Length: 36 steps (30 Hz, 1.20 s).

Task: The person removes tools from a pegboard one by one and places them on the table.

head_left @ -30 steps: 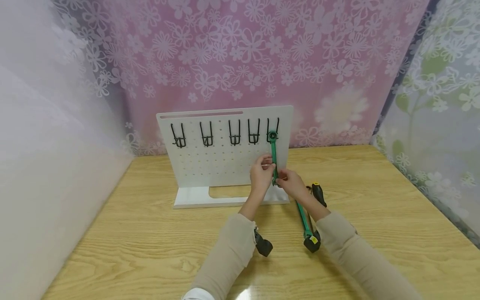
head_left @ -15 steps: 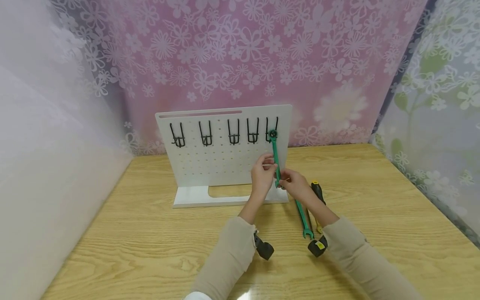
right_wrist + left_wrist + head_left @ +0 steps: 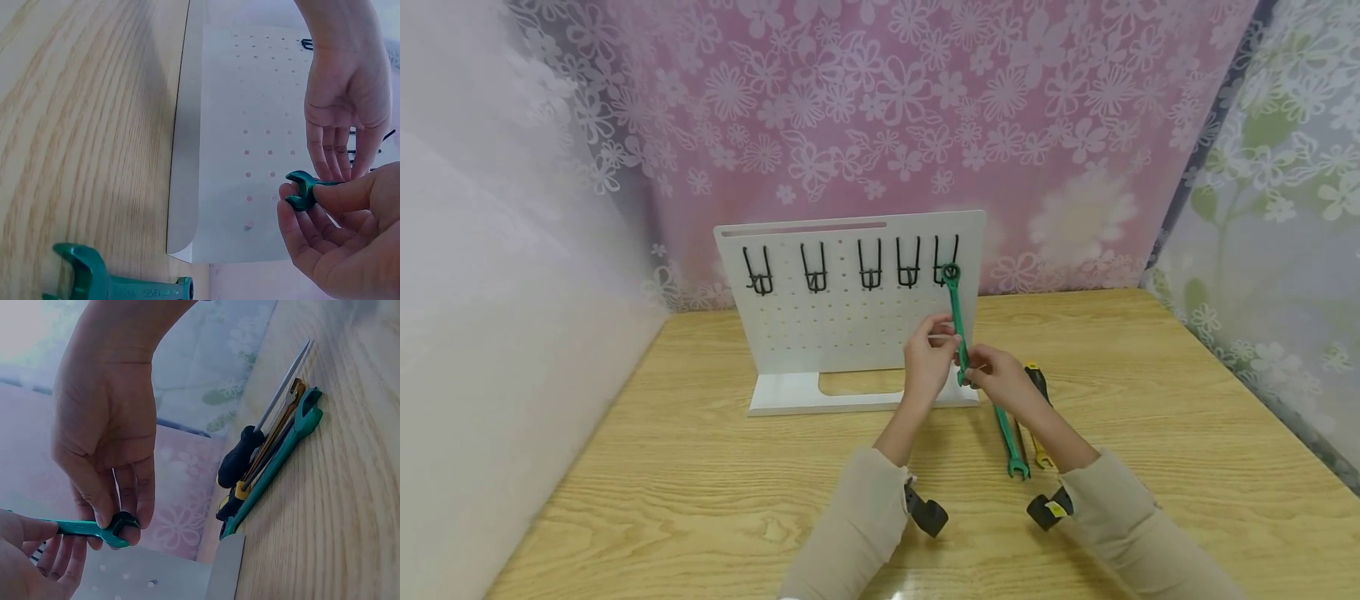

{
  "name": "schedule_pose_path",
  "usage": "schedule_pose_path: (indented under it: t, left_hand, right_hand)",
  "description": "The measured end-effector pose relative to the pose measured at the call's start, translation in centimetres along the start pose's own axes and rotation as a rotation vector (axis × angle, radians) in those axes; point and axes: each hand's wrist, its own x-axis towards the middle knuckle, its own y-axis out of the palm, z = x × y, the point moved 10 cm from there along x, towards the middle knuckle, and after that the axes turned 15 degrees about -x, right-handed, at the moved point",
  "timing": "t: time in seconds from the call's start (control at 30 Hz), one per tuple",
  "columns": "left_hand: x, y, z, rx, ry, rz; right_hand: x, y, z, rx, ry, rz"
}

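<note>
A green combination wrench (image 3: 956, 310) stands nearly upright, its ring end in front of the rightmost black hook (image 3: 946, 260) on the white pegboard (image 3: 850, 333). I cannot tell whether the ring is around a prong. My left hand (image 3: 928, 360) pinches the shank between thumb and fingers. Lower down, my right hand (image 3: 1002, 379) holds the open end; in the right wrist view the thumb presses on the open-ended head (image 3: 301, 190). The left wrist view shows the fingers of the right hand (image 3: 112, 437) around that same end.
More black double hooks (image 3: 870, 265) line the board to the left. On the table, right of the board, lie another green wrench (image 3: 1013, 454), a yellow wrench (image 3: 1042, 456) and a screwdriver (image 3: 239, 453) with a black handle. A floral curtain (image 3: 865, 100) hangs behind.
The held wrench has shifted slightly right and toward me, its lower end most. Both hands have moved with it, and the right forearm has swung right, uncovering the yellow wrench.
</note>
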Motion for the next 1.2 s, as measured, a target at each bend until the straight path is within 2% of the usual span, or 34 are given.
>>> schedule_pose_path:
  t: [0.2,0.6,0.8,1.2]
  left_hand:
    - [-0.7,0.1,-1.0,-0.026,0.020,0.012]
    - [-2.2,0.6,-2.3,-0.019,0.042,0.029]
    - [-2.6,1.6,-2.3,-0.040,0.035,0.058]
    - [-3.7,4.1,-1.9,-0.097,0.016,0.095]
  right_hand:
    - [-0.6,-0.3,0.5,0.001,-0.019,-0.007]
    - [-2.2,-1.5,1.4,-0.022,-0.041,-0.040]
    - [-3.4,-2.3,1.2,-0.041,-0.037,-0.067]
    - [-5.3,-3.4,-0.1,-0.017,-0.012,-0.052]
